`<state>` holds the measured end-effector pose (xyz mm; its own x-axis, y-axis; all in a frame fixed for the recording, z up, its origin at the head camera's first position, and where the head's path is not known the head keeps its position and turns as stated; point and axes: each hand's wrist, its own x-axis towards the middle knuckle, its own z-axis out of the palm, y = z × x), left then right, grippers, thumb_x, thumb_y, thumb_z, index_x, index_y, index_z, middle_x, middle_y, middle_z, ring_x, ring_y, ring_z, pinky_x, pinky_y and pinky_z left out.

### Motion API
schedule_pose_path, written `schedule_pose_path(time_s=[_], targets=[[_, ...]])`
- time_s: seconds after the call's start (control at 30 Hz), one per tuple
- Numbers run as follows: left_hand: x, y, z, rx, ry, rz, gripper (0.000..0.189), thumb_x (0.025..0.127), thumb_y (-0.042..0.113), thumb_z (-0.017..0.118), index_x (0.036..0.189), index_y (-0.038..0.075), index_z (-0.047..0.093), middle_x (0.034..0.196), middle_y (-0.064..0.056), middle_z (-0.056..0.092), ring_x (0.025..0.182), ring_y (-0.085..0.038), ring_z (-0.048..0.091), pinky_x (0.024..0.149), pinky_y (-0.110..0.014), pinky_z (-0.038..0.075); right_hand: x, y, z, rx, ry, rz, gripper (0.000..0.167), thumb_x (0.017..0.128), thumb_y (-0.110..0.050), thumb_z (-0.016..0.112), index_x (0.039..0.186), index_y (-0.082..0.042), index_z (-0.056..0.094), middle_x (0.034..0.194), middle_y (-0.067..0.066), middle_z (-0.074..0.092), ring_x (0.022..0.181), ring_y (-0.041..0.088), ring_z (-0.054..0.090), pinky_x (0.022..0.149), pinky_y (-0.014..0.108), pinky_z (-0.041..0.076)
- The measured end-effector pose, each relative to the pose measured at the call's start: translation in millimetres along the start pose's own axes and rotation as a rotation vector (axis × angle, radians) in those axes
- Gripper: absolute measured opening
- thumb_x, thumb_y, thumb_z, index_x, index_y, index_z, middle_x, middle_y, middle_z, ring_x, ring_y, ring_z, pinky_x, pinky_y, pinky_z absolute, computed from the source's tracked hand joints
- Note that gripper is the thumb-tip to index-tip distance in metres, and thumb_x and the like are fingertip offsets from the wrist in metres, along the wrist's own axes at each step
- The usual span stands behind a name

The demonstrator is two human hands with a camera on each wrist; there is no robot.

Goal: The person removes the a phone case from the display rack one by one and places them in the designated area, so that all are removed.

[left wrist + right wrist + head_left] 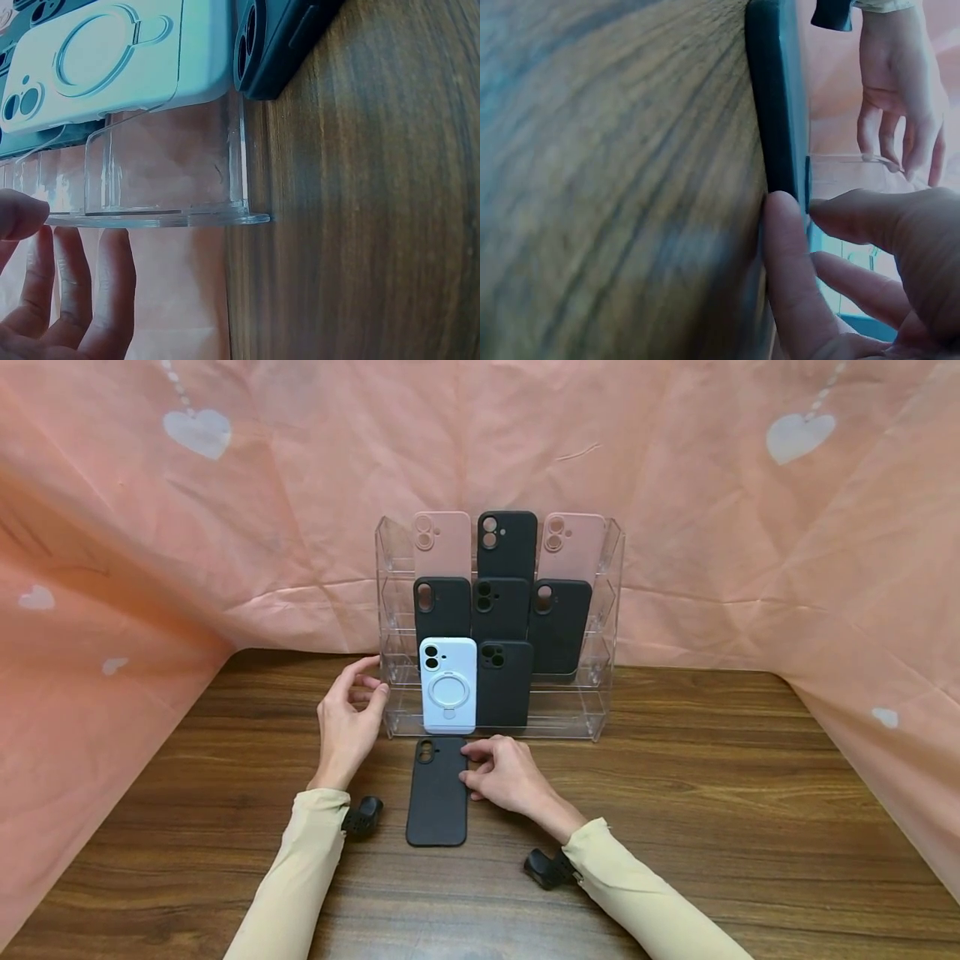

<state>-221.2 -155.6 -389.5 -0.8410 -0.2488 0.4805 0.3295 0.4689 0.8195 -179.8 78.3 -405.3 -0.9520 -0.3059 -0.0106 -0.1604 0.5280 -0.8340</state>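
1. Wooden table: it carries everything. A sideways push here could slide the rack or the loose case, since neither looks fixed down.
2. Clear stepped rack: the one container. Its top row holds a pink case, a black one and another pink one; the next row holds three black cases; in front stand a white case and, beside it, a black case. The rows overlap closely, so a jolt could unsettle several cases at once.
3. Left hand: at the rack's left side panel, fingers loosely bent and touching it, thumb held apart from them – no firm clasp. Uneven pressure might shift or tip the rack.
4. Right hand: partly closed, thumb and fingertips at the right edge of the loose case; whether they pinch it, I cannot tell. A hold on only that edge could let it twist or slip.
5. Loose black case: on the table just in front of the rack, below the white case; raised carelessly, its camera end might knock that case.
6. Ring: on the white case's back – a raised part that something could catch.
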Motion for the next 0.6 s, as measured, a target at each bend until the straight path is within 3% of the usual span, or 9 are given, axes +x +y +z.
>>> schedule_pose_path(time_s=[0.27,0.5,0.6], targets=[[0.2,0.1,0.5,0.013,0.012,-0.007,0.037,0.093,0.009,0.071,0.128,0.02,0.068,0.097,-0.009,0.069,0.085,-0.021,0.072,0.071,-0.01,0.051,-2.8,2.6,-16.6,-0.043,0.015,-0.059,0.031,0.091,-0.012,0.074,0.121,-0.006,0.073,0.102,0.01,0.073,0.059,0.01,0.069,0.058,0.021,0.052],[0.8,1.2,1.5,0.005,0.02,-0.004,0.037,0.092,0.008,0.07,0.127,0.02,0.069,0.096,-0.008,0.07,0.084,-0.018,0.07,0.069,-0.014,0.051,-3.2,6.0,-33.6,-0.108,0.159,-0.144,0.03,0.091,-0.015,0.075,0.12,-0.009,0.074,0.109,0.008,0.074,0.082,0.011,0.072,0.075,0.031,0.058],[1.6,2.0,1.8,0.005,0.017,0.005,0.038,0.091,0.007,0.071,0.127,0.019,0.069,0.097,-0.008,0.07,0.085,-0.02,0.071,0.066,-0.013,0.048,-3.5,6.9,-41.9,-0.126,0.233,-0.201,0.03,0.091,-0.015,0.076,0.119,-0.009,0.074,0.106,0.008,0.074,0.085,0.015,0.073,0.076,0.034,0.058]])
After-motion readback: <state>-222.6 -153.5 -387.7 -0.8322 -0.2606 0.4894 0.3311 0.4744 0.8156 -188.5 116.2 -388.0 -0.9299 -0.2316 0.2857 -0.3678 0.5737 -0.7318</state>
